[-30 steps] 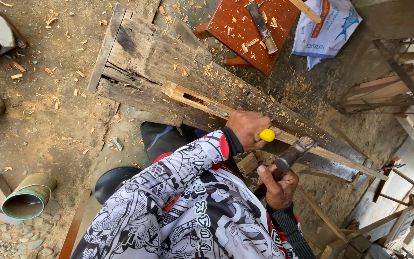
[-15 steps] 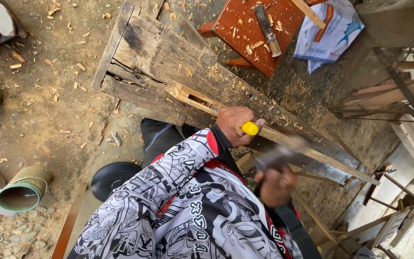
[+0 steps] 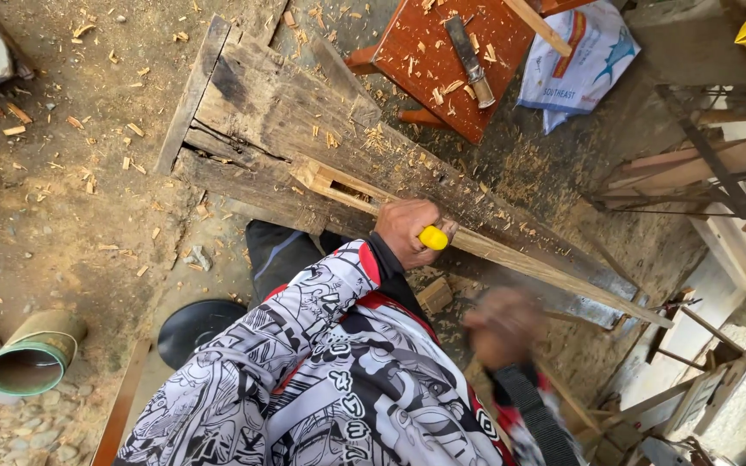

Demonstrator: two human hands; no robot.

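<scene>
Yellow-handled chisel [image 3: 434,237] gripped in the left hand [image 3: 406,231], its yellow end poking out of the fist, the blade end hidden where it meets a long pale wooden strip [image 3: 511,259]. Left-hand fingers wrapped tight around the handle, knuckles up, wrist bent down over the strip. Left forearm in a black-and-white printed sleeve [image 3: 304,319] with red trim, reaching forward from the body.

Strip lying diagonally along a heavy, weathered plank counter [image 3: 278,112], a slot [image 3: 347,188] cut near its nearer end. Shavings scattered over the planks and the dirt floor [image 3: 62,198].

Right hand [image 3: 502,326] raised clear of the strip, below and right of the left hand, blurred with motion; cannot tell how its fingers stand or what they hold. Dark strap [image 3: 528,410] at the right wrist.

Further back, a red wooden stool [image 3: 442,60] with a second tool [image 3: 470,60] lying on top among chips. White printed sack [image 3: 580,60] just beside it. Green pipe section [image 3: 32,354] on the ground at lower left; black round object [image 3: 196,324] near the knee.
</scene>
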